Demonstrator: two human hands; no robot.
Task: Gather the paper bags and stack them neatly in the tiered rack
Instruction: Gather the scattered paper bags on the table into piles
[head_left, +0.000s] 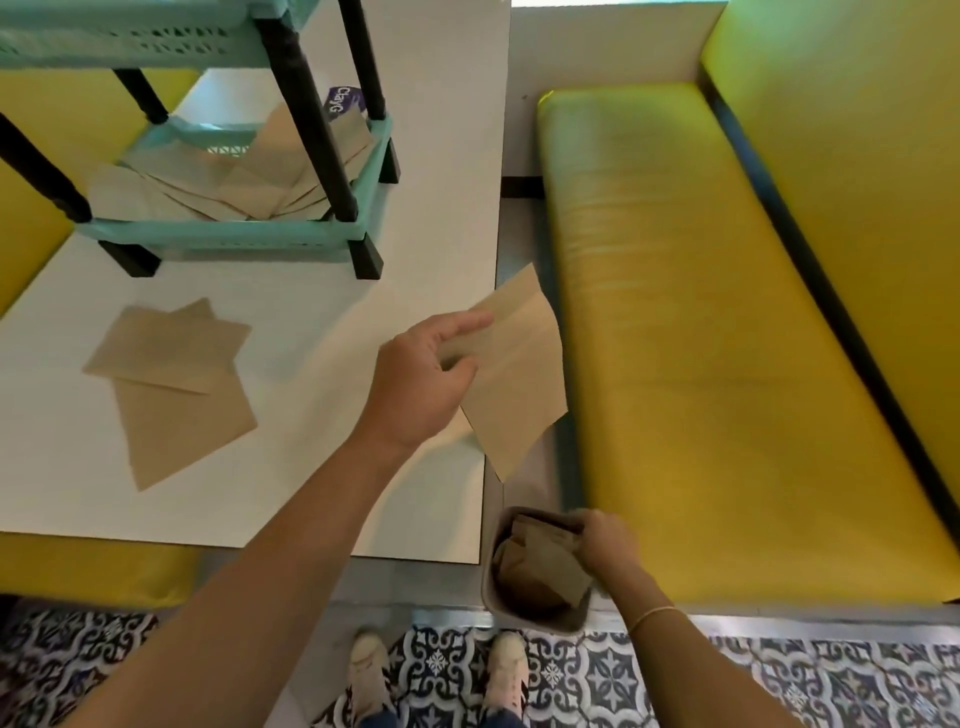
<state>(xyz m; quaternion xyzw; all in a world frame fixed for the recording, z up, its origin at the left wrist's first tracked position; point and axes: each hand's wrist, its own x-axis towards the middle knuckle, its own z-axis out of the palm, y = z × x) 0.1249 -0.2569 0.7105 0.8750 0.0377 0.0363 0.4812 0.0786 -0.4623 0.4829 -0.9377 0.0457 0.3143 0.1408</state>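
Observation:
My left hand (423, 376) pinches a flat brown paper bag (519, 374) over the right edge of the white table (311, 312). My right hand (605, 543) reaches into a small grey bin (535, 621) on the floor and grips a brown bag (545, 569) among several others inside. A loose pile of flat bags (171, 384) lies on the table at the left. The teal tiered rack (234, 236) with black posts stands at the back of the table; several bags (244, 182) lie fanned out untidily on its bottom shelf.
A yellow padded bench (727, 364) runs along the right of the table, with a yellow backrest behind it. Another yellow seat (78, 566) shows at the lower left. My feet (436, 670) stand on patterned blue-and-white floor tiles beside the bin.

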